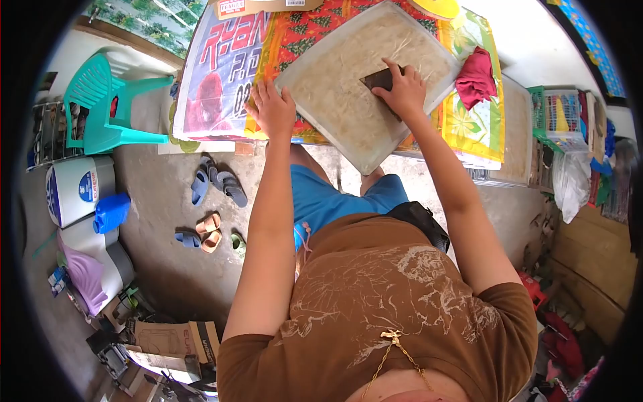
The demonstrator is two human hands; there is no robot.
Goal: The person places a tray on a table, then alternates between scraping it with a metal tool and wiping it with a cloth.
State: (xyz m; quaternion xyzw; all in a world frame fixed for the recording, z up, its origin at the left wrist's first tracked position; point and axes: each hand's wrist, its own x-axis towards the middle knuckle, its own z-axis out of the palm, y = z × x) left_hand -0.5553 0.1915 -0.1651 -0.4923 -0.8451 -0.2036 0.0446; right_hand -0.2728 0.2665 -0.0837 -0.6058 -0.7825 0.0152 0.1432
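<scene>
A large rectangular panel (335,100) with a beige, fibrous-looking face and a pale rim lies at an angle on the table, its near corner over the front edge. My right hand (406,94) grips a dark flat block (376,79) pressed on the panel's surface, right of its middle. Part of the block is hidden under my palm. My left hand (273,112) rests with fingers spread beside the panel's left corner, on the printed table cover. A crumpled dark red cloth (476,77) lies just right of the panel.
The table wears colourful covers (228,80). A yellow round object (437,7) and a cardboard box (264,7) sit at its far side. A green plastic chair (100,100) stands left. Slippers (209,231) lie on the floor; baskets (559,110) are at right.
</scene>
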